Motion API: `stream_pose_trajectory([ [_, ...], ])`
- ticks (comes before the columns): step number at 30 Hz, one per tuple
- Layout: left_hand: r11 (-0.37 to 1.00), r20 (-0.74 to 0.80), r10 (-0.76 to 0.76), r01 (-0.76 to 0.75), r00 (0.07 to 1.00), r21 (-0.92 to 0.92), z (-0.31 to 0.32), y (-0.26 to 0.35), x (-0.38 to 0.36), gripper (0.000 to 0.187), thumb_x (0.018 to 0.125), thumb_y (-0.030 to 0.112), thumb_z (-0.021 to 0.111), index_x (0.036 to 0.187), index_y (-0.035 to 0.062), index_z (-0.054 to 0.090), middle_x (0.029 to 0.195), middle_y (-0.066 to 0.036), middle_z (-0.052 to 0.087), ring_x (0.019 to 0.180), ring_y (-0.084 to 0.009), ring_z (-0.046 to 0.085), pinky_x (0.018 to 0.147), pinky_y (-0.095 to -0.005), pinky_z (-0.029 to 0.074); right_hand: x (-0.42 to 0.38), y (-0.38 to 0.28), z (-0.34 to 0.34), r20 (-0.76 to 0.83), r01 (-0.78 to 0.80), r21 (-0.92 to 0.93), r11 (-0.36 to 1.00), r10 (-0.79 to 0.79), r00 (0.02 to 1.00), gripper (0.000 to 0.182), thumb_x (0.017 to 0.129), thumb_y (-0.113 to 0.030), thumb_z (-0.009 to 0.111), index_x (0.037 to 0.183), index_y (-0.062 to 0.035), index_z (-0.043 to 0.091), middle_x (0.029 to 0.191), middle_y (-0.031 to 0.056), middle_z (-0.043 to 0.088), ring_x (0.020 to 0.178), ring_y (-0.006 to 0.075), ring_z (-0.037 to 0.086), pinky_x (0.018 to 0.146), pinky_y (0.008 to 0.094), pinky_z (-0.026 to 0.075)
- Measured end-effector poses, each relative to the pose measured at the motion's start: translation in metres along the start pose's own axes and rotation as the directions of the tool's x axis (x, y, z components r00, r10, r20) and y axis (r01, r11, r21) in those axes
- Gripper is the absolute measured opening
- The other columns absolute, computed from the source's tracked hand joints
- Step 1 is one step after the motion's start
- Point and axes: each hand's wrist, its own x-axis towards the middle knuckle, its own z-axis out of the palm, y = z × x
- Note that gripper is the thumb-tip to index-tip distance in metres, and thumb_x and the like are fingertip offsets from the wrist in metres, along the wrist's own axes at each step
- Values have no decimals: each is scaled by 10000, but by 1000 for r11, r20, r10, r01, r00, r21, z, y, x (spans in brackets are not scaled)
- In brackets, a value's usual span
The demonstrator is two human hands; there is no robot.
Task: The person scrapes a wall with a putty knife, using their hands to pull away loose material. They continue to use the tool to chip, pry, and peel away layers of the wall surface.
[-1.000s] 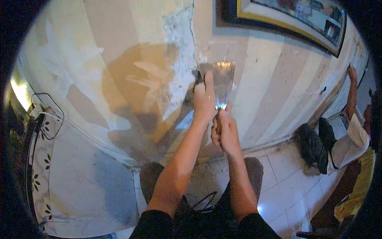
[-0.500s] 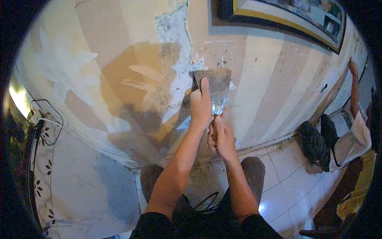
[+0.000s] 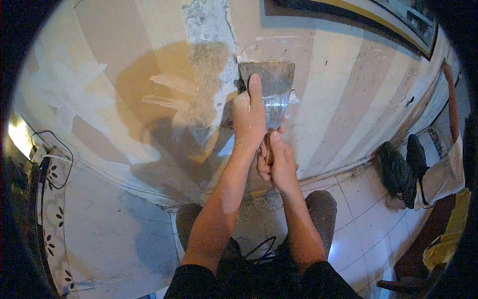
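At far L, a dark cable (image 3: 71, 167) loops near a bright light (image 3: 19, 137). Midway, a bare grey patch (image 3: 206, 25) runs down the striped wall (image 3: 338, 84). Just R of it, my L hand (image 3: 249, 117) grips the scraper's (image 3: 271, 82) L edge, thumb on blade, other fingers mostly hidden; blade's up, wall contact unclear. My R hand (image 3: 283, 162) is closed round its handle below. Upper R hangs a pic frame (image 3: 398, 35); far R, another person (image 3: 443, 174) reaches up to the wall.
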Motion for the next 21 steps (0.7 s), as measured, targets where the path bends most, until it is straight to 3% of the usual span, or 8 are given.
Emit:
stream_pose_trajectory([
  [6,995,-29,94,-94,995,-11,3,-3,11,573,953,492,384,716,2,562,578,-68,571,438,-165,560,405,-311,441,2,-14,4,-18,-101,18,995,102,995,470,995,-422,323,705,-74,447,479,13,416,355,93,358,334,250,282],
  [8,988,-10,-71,69,997,-140,8,32,10,577,950,499,376,752,-4,577,583,-77,571,439,-165,556,414,-314,442,6,-36,14,-18,70,-72,995,-71,997,472,987,-458,304,707,-92,408,447,7,357,317,89,303,316,235,215],
  [10,979,69,-76,87,995,-183,4,26,6,567,950,505,367,740,23,578,578,-79,563,432,-158,547,408,-312,441,4,-27,8,8,105,-72,992,-105,994,470,985,-462,310,711,-94,412,445,5,363,313,90,303,312,234,219],
  [12,997,-31,51,-48,998,64,-1,-10,9,567,944,522,370,746,34,582,574,-89,567,411,-163,543,360,-302,426,-7,-12,5,-26,-43,-47,998,42,999,470,983,-465,319,713,-94,417,440,2,364,308,94,301,313,239,226],
  [13,936,-148,330,-303,932,179,4,-9,7,620,962,481,341,718,-23,606,531,-93,575,364,-187,547,337,-308,435,-11,-11,7,-21,-78,-15,997,78,997,468,983,-462,320,712,-94,419,437,0,366,303,98,302,315,242,234],
  [14,933,-150,340,-314,928,174,3,-9,10,620,962,481,341,718,-23,606,531,-93,575,364,-187,547,337,-308,435,-6,-11,9,-18,-66,-20,998,66,998,468,983,-462,320,712,-94,419,437,0,366,303,98,302,315,242,234],
  [17,986,8,-50,51,999,-156,2,25,7,604,962,479,340,760,-22,608,554,-103,594,418,-200,570,402,-332,464,5,-25,15,-3,101,-109,989,-102,995,467,983,-467,321,715,-99,426,437,-5,361,304,99,303,313,244,233],
  [21,997,-79,76,-77,994,-15,-6,-7,15,557,947,494,390,833,-8,604,650,-89,597,466,-157,558,394,-293,441,-3,-22,14,27,32,-63,998,-30,999,494,987,-443,341,678,-76,456,468,8,416,350,103,363,339,265,279],
])
